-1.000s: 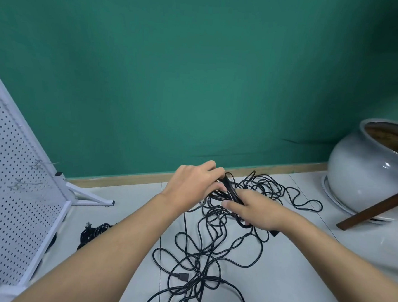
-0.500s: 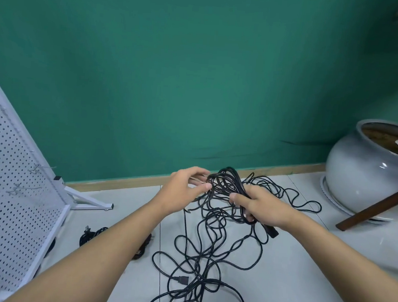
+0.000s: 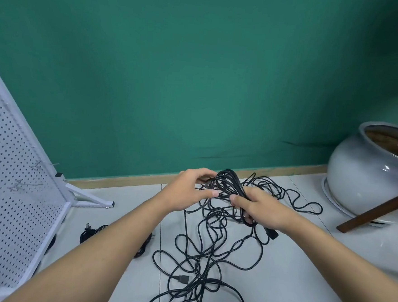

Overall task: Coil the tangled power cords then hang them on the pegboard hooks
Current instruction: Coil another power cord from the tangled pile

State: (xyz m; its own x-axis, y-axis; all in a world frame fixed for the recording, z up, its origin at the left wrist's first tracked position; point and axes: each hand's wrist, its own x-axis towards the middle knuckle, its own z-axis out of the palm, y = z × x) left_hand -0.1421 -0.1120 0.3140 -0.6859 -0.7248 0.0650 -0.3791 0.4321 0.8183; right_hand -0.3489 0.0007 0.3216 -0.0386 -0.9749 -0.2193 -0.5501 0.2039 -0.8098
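Both hands are up over the floor (image 3: 290, 275), working the black cords (image 3: 200, 257). The right hand (image 3: 262, 209) has its fingers wrapped tight round a gathered bunch of loops, thumb pointing across toward the other hand. The left hand (image 3: 190, 188) meets the same bunch from the other side, fingers curled over the top and thumb stretched underneath, pinching the strands.

Below the hands the rest of the cords hang down and sprawl over the tiles in a loose tangle, loops crossing one another. One plug (image 3: 182, 279) lies in the tangle near the bottom, and a connector (image 3: 271, 233) dangles just under the right wrist. More loops trail off behind the hands toward the baseboard (image 3: 130, 181) and the green wall (image 3: 198, 80).

Off to the left stands the white pegboard (image 3: 9, 184), leaning back on its foot (image 3: 91, 198), well apart from the hands. Two wire hooks (image 3: 44, 164) stick out of it with nothing on them. A second, smaller bundle (image 3: 93, 232) of black cable lies on the floor at the base of the pegboard, partly hidden by the left forearm.

On the right, a big grey pot (image 3: 365, 176) filled with soil sits on a white saucer (image 3: 326, 195), and a brown wooden stick (image 3: 375, 214) leans against it. The farthest loops reach near the saucer without touching it.
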